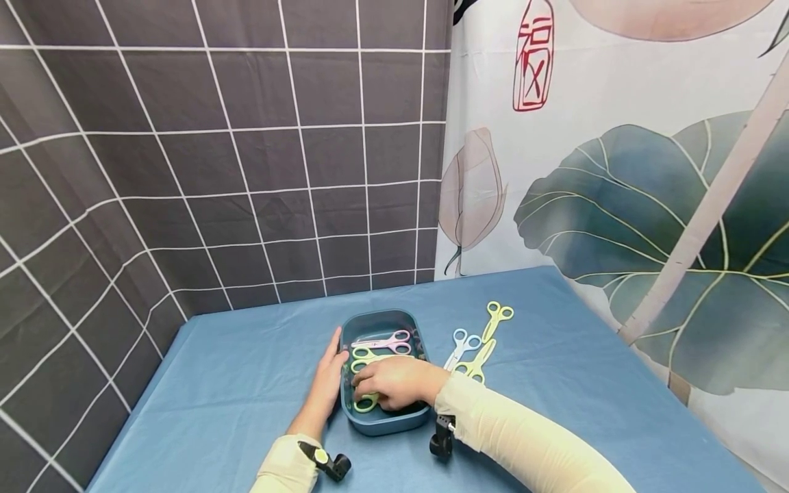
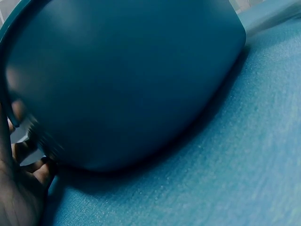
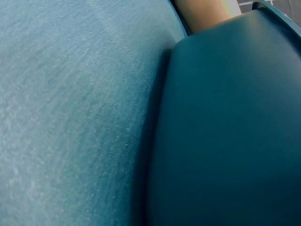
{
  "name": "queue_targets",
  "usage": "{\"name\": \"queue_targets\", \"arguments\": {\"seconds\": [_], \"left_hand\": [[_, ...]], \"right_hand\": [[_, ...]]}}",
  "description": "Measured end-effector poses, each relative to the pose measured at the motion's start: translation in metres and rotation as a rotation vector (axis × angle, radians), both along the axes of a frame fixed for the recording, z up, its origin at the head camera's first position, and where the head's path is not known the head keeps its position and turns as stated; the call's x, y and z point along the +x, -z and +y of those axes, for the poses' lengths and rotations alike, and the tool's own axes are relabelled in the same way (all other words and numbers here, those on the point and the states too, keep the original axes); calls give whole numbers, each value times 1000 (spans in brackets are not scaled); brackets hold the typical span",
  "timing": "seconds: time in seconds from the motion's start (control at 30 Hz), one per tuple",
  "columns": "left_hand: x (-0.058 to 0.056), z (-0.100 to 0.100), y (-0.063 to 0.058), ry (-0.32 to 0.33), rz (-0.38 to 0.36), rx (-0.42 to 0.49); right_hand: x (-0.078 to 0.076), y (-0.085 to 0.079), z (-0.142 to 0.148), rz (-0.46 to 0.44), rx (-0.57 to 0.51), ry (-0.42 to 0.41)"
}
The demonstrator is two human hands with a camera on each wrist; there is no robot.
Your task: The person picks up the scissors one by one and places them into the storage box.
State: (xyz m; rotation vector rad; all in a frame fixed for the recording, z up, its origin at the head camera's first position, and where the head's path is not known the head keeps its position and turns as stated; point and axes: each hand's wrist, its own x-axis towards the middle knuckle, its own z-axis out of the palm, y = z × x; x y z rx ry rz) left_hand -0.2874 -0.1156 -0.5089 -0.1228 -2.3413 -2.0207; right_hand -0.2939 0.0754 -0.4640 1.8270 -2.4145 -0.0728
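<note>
Scissors point(image 1: 492, 327), right sleeve point(image 1: 524, 438) obstruct right of basket point(image 1: 385, 428); room beyond far rim point(image 1: 379, 312).

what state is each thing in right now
Basket: upright, uncovered, holding scissors
Pink scissors: lying in the basket
Yellow-green scissors in the basket: partly hidden by the right hand
White-blue scissors: on the table, blades look closed
Far yellow-green scissors: on the table, blades look closed
Left hand: holding the basket's left side
Right hand: inside the basket, grip unclear
</note>
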Motion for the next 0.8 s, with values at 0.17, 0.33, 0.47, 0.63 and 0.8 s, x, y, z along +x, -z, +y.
{"name": "queue_targets", "arguments": {"seconds": [0.17, 0.33, 0.47, 0.63, 0.8], "left_hand": [[0, 0, -1, 10, 19, 12], [1, 1, 0, 4, 10, 27], [2, 3, 0, -4, -1, 37], [0, 4, 2, -5, -11, 47], [-1, 2, 1, -9, -26, 48]], "right_hand": [[-2, -9, 9, -61, -144, 58], [-6, -16, 30, -49, -430, 92], [-16, -10, 58, -14, -722, 125], [-29, 18, 103, 39, -1062, 314], [-31, 43, 148, 30, -1274, 663]]}}
